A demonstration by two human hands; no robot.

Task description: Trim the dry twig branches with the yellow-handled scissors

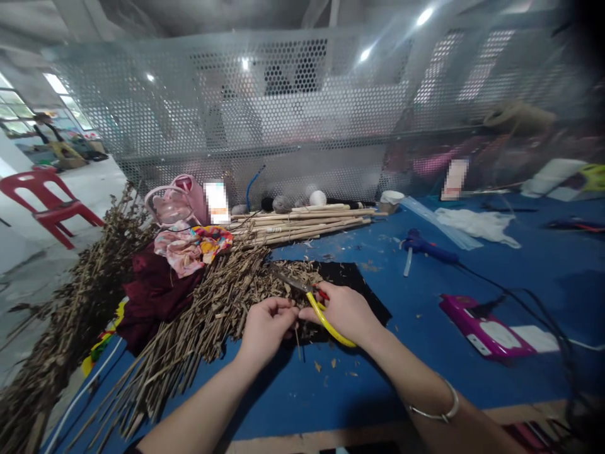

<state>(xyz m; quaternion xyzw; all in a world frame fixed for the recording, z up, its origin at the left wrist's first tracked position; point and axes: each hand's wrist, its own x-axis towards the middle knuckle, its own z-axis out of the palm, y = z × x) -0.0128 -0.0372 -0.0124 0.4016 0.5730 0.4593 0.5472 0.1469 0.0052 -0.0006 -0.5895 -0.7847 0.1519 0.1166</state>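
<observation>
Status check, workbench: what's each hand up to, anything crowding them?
Right hand: holding yellow-handled scissors. Left hand: apparently pinching a thin stem. Dried plant pile: heaped close on the left side.

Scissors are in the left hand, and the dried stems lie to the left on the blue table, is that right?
Not quite: the head view shows the scissors in the right hand, not the left hand. The dried stems do lie to the left on the blue table.
</observation>
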